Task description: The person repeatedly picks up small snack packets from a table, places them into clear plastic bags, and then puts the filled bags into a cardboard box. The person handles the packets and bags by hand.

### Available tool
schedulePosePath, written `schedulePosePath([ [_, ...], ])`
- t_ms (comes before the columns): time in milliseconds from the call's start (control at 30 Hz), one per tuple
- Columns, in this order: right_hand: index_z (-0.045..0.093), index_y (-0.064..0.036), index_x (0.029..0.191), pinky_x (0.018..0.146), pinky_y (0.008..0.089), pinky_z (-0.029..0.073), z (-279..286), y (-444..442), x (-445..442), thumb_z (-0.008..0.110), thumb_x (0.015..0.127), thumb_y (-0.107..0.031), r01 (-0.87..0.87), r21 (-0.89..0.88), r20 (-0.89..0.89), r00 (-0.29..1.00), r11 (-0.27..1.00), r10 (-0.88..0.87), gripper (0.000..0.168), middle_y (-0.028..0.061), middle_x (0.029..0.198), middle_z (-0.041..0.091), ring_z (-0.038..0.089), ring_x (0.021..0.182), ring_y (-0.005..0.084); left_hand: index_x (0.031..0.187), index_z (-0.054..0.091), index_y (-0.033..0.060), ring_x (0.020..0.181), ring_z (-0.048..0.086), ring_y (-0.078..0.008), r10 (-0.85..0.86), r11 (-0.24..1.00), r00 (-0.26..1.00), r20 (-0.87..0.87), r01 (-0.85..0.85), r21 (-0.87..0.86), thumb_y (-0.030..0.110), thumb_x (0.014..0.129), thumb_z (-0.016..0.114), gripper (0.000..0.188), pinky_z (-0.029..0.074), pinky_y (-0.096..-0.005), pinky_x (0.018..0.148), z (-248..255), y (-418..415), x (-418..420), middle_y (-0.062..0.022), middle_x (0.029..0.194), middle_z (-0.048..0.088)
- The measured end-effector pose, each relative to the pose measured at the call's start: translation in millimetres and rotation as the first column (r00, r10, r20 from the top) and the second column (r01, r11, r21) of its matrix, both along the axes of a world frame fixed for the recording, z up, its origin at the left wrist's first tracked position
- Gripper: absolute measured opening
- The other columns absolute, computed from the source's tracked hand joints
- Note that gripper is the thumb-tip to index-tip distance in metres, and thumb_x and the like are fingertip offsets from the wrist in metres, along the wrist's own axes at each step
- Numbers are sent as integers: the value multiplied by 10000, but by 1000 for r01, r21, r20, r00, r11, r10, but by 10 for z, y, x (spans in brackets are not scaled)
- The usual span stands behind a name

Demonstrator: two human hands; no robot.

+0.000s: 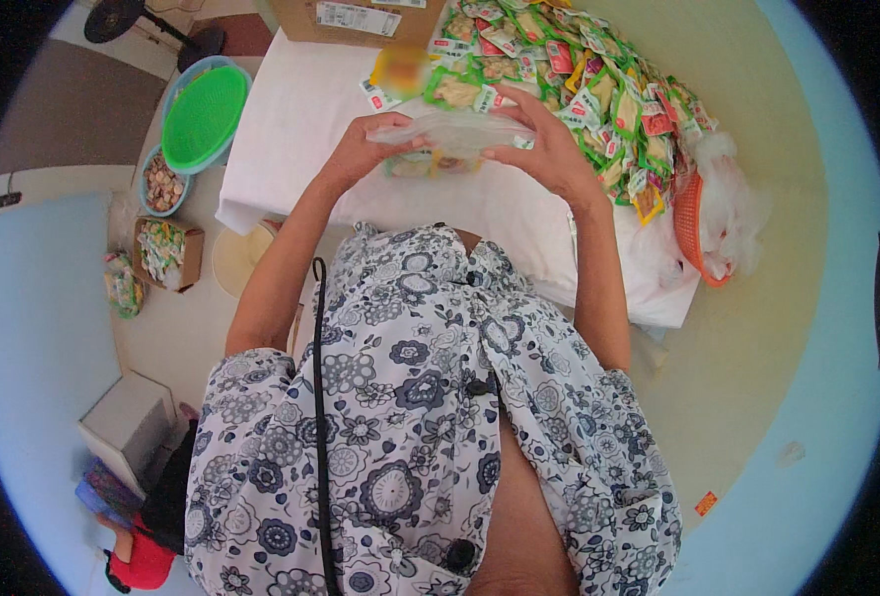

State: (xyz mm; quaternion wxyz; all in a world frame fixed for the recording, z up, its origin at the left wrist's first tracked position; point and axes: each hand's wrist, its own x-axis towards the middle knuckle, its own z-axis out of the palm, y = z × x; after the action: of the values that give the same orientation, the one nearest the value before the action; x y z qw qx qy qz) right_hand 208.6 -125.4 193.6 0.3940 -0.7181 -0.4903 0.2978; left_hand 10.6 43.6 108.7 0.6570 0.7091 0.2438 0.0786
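A clear plastic bag point(447, 128) is stretched between my hands above the white-covered table point(291, 112). My left hand point(373, 145) pinches its left end, thumb and fingers on the film. Around the right end curves my right hand point(552, 145), with thumb and fingers spread on either side of the plastic. Low in the bag, blurred through the film, are a few food packets point(418, 164). Just beyond the bag lie a green-edged vacuum-sealed packet point(456, 91) and a yellow packet point(403, 68), which looks blurred.
A big pile of sealed food packets point(596, 97) covers the back right. Behind stands a cardboard box point(358, 18). An orange basket point(689, 223) with plastic bags is at the right edge. On the left floor are a green basket point(205, 119), a tub point(164, 182) and a carton point(168, 253). Another person point(138, 551) is at lower left.
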Motion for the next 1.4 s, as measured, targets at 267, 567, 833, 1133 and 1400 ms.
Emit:
schedulePosePath([
  [267,597,-21,781,662,225,418,107,-142,91,712,784,-76,128,54,-110,987,990,-121,128,-36,759,563,496,726,57,1046,684,15,968,603,-126,-34,996,990,136,44,-76,152,912,595,211,463,-278,898,400,112,-76,-51,1017,679],
  [567,575,-26,832,632,277,426,170,-264,214,736,729,-141,32,-48,241,970,998,-20,223,25,708,550,516,678,122,1017,675,-14,900,628,-141,-2,997,979,202,-13,72,117,909,596,187,477,-273,855,721,72,-3,-75,957,691],
  [833,611,-37,824,639,294,441,217,-330,339,711,777,-186,11,-88,27,1000,996,-9,186,19,742,601,551,696,142,1014,666,-22,910,625,-137,81,989,982,173,-101,112,95,900,607,174,475,-274,860,821,9,-78,-78,943,691],
  [1133,674,-32,891,731,227,456,-218,-411,298,670,854,-158,257,185,-339,923,949,-184,131,-7,843,631,557,780,71,1025,668,-18,931,604,-102,60,957,989,138,-96,273,137,925,582,203,455,-262,883,893,27,-71,-59,967,693],
  [1400,665,-10,863,710,239,461,-332,-384,149,678,842,-137,389,339,-185,920,857,-344,129,15,806,630,561,758,89,979,670,-18,877,610,-96,63,892,987,146,-121,436,128,928,571,183,471,-243,818,879,-55,-84,-58,922,694],
])
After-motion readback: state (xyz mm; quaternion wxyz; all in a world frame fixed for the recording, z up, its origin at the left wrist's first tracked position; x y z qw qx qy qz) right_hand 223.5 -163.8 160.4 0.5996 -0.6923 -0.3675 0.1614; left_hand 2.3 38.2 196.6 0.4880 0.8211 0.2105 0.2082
